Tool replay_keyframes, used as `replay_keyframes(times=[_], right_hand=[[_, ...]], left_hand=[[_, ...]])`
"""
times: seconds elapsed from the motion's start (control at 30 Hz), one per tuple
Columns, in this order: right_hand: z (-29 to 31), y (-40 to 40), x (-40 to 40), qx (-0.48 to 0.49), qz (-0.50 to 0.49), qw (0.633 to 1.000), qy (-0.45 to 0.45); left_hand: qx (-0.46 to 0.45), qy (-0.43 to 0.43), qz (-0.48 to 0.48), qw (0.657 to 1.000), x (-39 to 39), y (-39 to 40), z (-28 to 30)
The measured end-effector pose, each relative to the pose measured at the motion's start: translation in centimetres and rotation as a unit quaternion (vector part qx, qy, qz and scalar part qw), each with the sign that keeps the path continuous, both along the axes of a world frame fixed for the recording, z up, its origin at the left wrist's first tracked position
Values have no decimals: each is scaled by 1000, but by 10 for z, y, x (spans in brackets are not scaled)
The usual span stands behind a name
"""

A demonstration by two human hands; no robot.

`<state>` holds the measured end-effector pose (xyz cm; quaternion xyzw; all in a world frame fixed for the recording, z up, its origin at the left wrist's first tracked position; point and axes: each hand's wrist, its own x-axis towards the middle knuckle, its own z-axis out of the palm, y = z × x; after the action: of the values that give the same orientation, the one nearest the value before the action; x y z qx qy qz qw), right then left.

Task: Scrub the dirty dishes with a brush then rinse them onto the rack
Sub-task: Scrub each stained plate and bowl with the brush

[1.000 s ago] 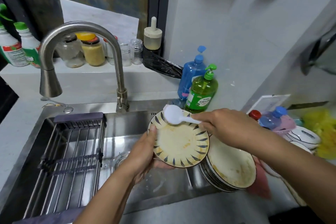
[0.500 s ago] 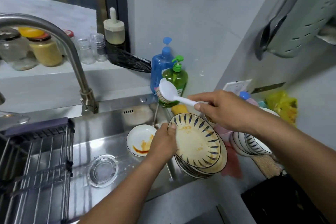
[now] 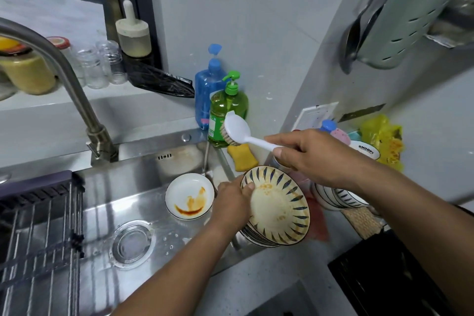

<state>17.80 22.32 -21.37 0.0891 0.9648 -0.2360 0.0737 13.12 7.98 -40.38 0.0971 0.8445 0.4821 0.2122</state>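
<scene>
So the right hand (image 3: 318, 156) has its fingers (image 3: 275, 139) curled round the white handle of the brush (image 3: 237, 131), thumb underneath. The brush's long axis runs from the hand out toward 10 o'clock, head end up there with the bristles facing down and left, right in front of the green soap bottle (image 3: 225, 113); it hangs in the air, above and clear of the plates. The left hand (image 3: 230, 202) pinches the rim of the top plate (image 3: 278, 206) at its 9 o'clock edge, thumb on the inside face, other fingers tucked behind. That plate is cream with dark leaf marks round the rim and tilts up toward the camera, with orange-brown smears on it. It sits on a stack of similar plates (image 3: 256, 236) at the sink's right edge. In the sink (image 3: 107, 202) there's a small white dish (image 3: 189, 196) at about 9 o'clock from the held plate, with a streak of reddish-brown sauce in it. The drain strainer (image 3: 132, 242) is at the dish's 7 o'clock, and the rack (image 3: 38, 233) fills the sink's left side. A yellow sponge (image 3: 242, 158) lies on the table under the brush head, and a blue bottle (image 3: 207, 90) stands behind the green one. Striped bowls (image 3: 336, 196) are stacked at 3 o'clock of the plate.
</scene>
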Motion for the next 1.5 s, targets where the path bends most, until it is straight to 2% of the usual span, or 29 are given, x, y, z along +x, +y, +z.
replay_keyframes(times=[0.3, 0.43, 0.53, 0.6, 0.7, 0.8, 0.9, 1.23, 1.5], right_hand=[[-10, -2, -3, -17, 6, 1000, -20], [-21, 1, -7, -18, 12, 1000, -22], [-28, 0, -13, -16, 25, 999, -21], [-32, -4, -17, -20, 38, 999, -19], [-39, -15, -31, -25, 64, 997, -28], [-40, -27, -44, -12, 86, 995, -40], [-45, -42, -64, 6, 108, 993, -53], [-91, -62, -125, 2, 158, 984, -80], [-101, -65, -137, 2, 153, 984, -95]], left_hand=[[-76, -9, -5, 997, -4, 6, -8], [-146, 26, -66, 987, 10, 4, 7], [-114, 39, -41, 992, 16, 3, 8], [-36, -5, 44, 998, 9, -3, -1], [74, -108, 197, 972, -13, -25, -31], [125, -239, 279, 922, -31, -52, -66], [149, -315, 332, 876, -49, -76, -105], [80, -386, 392, 831, -108, -103, -222], [88, -420, 422, 799, -122, -102, -242]])
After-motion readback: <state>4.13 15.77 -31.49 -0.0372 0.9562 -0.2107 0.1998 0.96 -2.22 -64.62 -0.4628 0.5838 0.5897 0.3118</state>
